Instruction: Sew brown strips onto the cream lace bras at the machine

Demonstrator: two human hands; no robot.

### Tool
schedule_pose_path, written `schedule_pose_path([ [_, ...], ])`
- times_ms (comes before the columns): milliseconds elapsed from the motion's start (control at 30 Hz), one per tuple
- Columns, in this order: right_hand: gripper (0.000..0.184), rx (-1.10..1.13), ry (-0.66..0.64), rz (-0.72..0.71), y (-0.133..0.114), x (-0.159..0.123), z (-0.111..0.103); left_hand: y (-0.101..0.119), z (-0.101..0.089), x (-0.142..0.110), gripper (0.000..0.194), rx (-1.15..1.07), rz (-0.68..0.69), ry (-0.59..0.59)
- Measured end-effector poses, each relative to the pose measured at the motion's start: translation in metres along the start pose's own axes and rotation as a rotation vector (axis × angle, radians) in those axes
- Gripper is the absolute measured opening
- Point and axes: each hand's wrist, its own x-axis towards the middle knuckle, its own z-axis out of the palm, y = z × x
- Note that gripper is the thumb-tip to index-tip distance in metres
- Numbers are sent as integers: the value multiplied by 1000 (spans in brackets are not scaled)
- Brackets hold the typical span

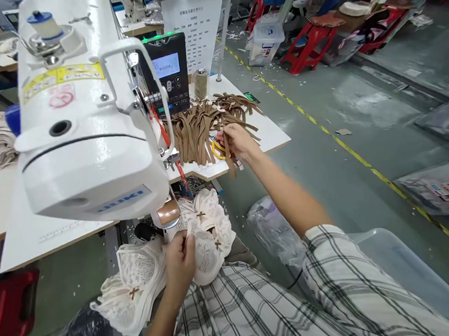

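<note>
Clearly, both hands are busy at once. The left hand (180,260) has thumb and fingers pinched on the edge of a white lace cup (206,257), just below the machine (92,168), near the person's lap. The right hand (238,140), out over the near edge of the bench (274,135), holds a brown strip (228,160) between its fingertips, its end hanging down past the edge.

For a good pick, I'd say the fingertips want just one strip, since the others in the pile (196,131) lie close together and overlap. Drawing it slowly, in line with its length, should drag fewer neighbours along. A yellow handle (214,151) sits right beside that hand, so lifting the strip a little before pulling it away would help it avoid a snag.

The left pinch ought to be light but firm: lace looks easy to stretch, and more lace pieces (135,296) hang next to it, whose weight could tug the cup askew. Fingers are best well away from the machine's moving parts. I can't tell whether the strip is twisted behind the fingers; running it flat between two fingertips would settle that.
</note>
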Motion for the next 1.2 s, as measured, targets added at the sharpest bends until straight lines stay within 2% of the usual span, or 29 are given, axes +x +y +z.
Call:
schedule_pose_path([
  [67,22,560,-114,214,-4,-21,2,5,-2,-2,28,19,44,57],
  [100,27,728,-201,310,-4,-36,5,9,-4,-3,31,31,67,77],
  [167,36,882,-389,465,1,-76,14,17,-11,-5,30,56,138,84],
  [233,44,868,-521,560,8,-123,28,26,-21,-7,24,70,222,83],
  [333,43,912,-714,568,12,-189,54,38,-33,-7,23,74,265,45],
  [400,32,963,-754,475,7,-221,71,42,-34,-6,26,70,260,-102],
  [467,26,998,-724,393,-3,-236,83,42,-30,-4,27,51,218,-313],
  [567,24,1027,-636,374,-19,-229,89,38,-26,-4,30,-62,58,-506],
  [633,23,1051,-564,409,-27,-211,85,37,-28,-4,36,-181,-7,-564],
  [733,21,1111,-453,424,-28,-178,76,37,-39,-2,35,-310,6,-588],
  [833,16,1118,-430,364,-17,-164,74,41,-46,2,36,-366,25,-521],
  [867,18,1072,-478,378,-11,-166,75,42,-46,4,37,-373,23,-468],
  [967,46,787,-708,491,4,-189,81,50,-39,10,36,-341,25,-311],
  [1033,49,597,-775,481,7,-204,81,56,-34,13,35,-283,54,-283],
  [1133,36,421,-741,311,3,-206,79,62,-31,18,35,-175,173,-268],
  [1200,32,365,-653,199,-2,-194,80,61,-35,21,30,-69,282,-220],
])
